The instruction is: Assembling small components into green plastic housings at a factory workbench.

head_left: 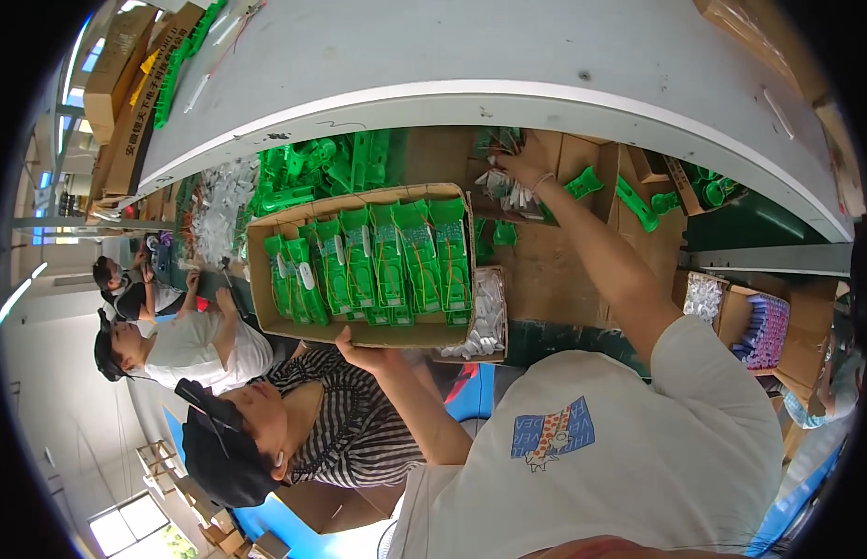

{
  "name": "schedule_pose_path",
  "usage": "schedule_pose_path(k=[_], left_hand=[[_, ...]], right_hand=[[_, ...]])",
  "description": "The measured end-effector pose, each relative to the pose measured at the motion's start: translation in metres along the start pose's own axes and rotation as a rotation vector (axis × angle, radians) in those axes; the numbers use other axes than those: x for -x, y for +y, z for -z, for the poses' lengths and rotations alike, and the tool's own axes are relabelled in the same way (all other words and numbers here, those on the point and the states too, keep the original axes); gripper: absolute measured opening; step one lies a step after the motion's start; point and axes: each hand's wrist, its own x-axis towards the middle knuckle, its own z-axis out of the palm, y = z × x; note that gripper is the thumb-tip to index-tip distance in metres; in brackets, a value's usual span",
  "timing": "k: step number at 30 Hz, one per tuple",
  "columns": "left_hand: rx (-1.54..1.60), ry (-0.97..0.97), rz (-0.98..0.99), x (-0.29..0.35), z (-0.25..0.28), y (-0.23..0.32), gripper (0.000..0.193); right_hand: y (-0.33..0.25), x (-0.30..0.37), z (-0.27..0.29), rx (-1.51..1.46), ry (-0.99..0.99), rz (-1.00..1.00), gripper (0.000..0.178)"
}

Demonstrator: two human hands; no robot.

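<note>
Likely step: right hand [527,165] picking parts [515,196] right of box [424,336]; left hand [361,352] touches box; both grips unclear; next needs precise pinching.

In front of you, the dark green table [524,344] carries brown cardboard [556,289]; on this cardboard lie some loose green pieces [636,204] and small whitish parts [520,198]; toward your left, a green heap [331,170] and a whitish pile [219,212] cover the table.
</note>
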Motion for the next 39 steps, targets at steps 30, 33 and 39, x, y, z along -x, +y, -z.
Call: schedule_pose_path(k=[30, 33, 39], left_hand=[[-0.104, -0.096, 0.168, 0.14, -0.073, -0.058, 0.051], [-0.093, -0.043, 0.16, 0.14, -0.068, -0.061, 0.052], [-0.132, -0.027, 0.145, 0.124, -0.044, -0.048, 0.043]], right_hand=[[0.127, 0.056, 0.164, 1.064, -0.177, 0.512, 0.051], [0.114, 0.053, 0.176, 1.045, -0.346, 0.433, 0.048], [0.072, 0.159, 0.263, 0.515, -0.115, 0.332, 0.049]])
